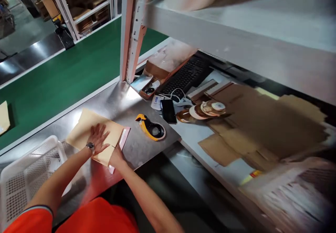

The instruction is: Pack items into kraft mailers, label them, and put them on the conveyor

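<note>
A tan kraft envelope [83, 131] lies on the metal table, with a pinkish-white strip showing along its right edge. My left hand [98, 138], with a watch on the wrist, presses flat on it, fingers spread. At the envelope's right edge, my right hand [117, 157] is closed on the border by the strip; its fingertips are partly hidden. A thin dark line shows by its thumb, too small to name. Just right of the hands lies a yellow and black tape dispenser [151, 127].
A white perforated basket [56, 143] stands at the left. Behind the table runs a green conveyor belt [65, 72] carrying another envelope [4, 117]. On the right are a phone [168, 111], a bottle [196, 113], a keyboard [185, 73] and flattened cardboard [262, 121]. A metal post [132, 33] supports a shelf.
</note>
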{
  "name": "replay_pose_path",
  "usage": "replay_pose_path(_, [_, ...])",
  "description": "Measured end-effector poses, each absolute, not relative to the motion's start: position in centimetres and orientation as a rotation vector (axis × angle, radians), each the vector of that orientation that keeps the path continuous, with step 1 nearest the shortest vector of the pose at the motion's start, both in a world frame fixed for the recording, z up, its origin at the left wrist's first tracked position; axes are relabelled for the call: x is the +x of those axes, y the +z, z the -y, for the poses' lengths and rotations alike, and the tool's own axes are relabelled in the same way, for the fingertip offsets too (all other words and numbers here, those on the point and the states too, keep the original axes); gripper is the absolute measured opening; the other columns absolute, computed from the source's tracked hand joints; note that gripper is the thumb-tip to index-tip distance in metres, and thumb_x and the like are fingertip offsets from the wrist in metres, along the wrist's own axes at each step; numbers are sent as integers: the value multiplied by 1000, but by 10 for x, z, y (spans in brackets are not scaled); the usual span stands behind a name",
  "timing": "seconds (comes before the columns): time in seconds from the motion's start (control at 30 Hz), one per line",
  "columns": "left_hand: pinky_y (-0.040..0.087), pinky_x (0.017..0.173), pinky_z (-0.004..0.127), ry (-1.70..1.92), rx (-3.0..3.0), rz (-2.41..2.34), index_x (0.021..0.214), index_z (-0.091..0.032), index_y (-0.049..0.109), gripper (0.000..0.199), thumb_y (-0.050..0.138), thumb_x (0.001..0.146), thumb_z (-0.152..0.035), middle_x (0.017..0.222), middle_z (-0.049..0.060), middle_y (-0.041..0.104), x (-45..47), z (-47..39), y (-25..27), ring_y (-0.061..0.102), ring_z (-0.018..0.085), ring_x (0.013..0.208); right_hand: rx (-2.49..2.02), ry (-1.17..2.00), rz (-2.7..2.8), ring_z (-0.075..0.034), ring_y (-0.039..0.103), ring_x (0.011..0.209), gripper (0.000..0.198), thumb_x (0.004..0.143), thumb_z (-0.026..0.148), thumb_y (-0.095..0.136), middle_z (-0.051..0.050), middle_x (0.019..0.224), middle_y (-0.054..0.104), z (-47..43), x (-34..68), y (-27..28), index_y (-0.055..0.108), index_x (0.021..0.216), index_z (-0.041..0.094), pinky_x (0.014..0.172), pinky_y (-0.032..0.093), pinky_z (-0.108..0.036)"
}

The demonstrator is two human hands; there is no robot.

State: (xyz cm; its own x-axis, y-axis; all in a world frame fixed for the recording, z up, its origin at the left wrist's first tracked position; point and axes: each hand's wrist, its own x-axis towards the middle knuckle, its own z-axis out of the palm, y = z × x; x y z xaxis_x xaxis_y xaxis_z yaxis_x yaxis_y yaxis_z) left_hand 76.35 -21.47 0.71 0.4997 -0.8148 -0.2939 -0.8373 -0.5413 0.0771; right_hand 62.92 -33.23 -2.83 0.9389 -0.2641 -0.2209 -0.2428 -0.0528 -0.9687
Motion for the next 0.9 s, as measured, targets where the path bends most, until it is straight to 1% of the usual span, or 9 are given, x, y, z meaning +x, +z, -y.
replay_pose_path(0.07, [4, 137, 86, 470, -2644, -1430, 181, -27, 47, 82, 66, 109, -62, 195, 17, 21, 764, 219, 8, 6, 57, 179, -1836, -52, -344, -45, 49, 165, 55, 93, 22, 77, -20, 167, 66, 329, 593, -35, 75, 148, 13, 140, 37, -66])
replay_pose_path(0.13, [2, 138, 86, 489, -2639, -1402, 181, -26, 47, 84, 69, 108, -60, 195, 17, 18, 762, 223, 8, 4, 56, 179, -2102, -89, -281, -46, 39, 172, 61, 91, 16, 72, -24, 173, 59, 319, 552, -46, 73, 152, 10, 144, 31, -66])
replay_pose_path(0.23, [2, 140, 83, 496, -2644, -1369, 182, -23, 44, 82, 66, 110, -55, 195, 18, 17, 756, 229, 10, 6, 53, 180, -2359, -185, -256, -42, 49, 168, 48, 98, 21, 69, -19, 168, 65, 301, 508, -62, 77, 145, 20, 137, 45, -69])
replay_pose_path(0.33, [9, 142, 78, 528, -2635, -1385, 183, -20, 41, 82, 62, 111, -54, 193, 21, 24, 750, 235, 13, 15, 48, 180, -2362, -297, -320, -39, 66, 151, 26, 103, 20, 63, -13, 147, 79, 296, 496, -66, 84, 117, 28, 132, 52, -71])
replay_pose_path(0.43, [15, 143, 75, 553, -2621, -1445, 182, -25, 44, 85, 63, 108, -60, 192, 17, 31, 749, 240, 16, 18, 46, 180, -2241, -294, -380, -36, 77, 123, 30, 104, 20, 58, -8, 118, 84, 301, 502, -54, 83, 91, 31, 120, 59, -67])
replay_pose_path(0.6, [14, 140, 79, 585, -2535, -1530, 179, -33, 50, 80, 70, 106, -59, 193, 14, 29, 758, 238, 22, 13, 49, 180, -1881, -279, -568, -35, 78, 98, 25, 96, 35, 66, -5, 92, 82, 313, 508, -33, 82, 77, 32, 97, 65, -55])
replay_pose_path(0.67, [9, 137, 85, 677, -2406, -1558, 178, -31, 51, 94, 83, 96, -65, 194, 18, 20, 765, 237, 24, 9, 55, 179, -1823, -312, -653, -33, 80, 96, 32, 102, 42, 59, -7, 97, 84, 330, 502, -28, 84, 87, 29, 89, 67, -48])
replay_pose_path(0.77, [4, 133, 90, 786, -2258, -1540, 178, -24, 51, 132, 102, 68, -75, 193, 28, 9, 771, 242, 27, 3, 64, 176, -1678, -418, -880, -33, 82, 98, 47, 105, 60, 54, -12, 110, 86, 388, 478, -19, 85, 102, 25, 89, 68, -46])
replay_pose_path(0.9, [1, 132, 91, 819, -2294, -1450, 176, -15, 52, 146, 104, 56, -80, 191, 34, 14, 766, 254, 32, 2, 69, 174, -1418, -718, -1331, -31, 78, 77, 70, 86, 89, 66, -14, 88, 83, 524, 422, 11, 82, 97, 21, 84, 67, -50])
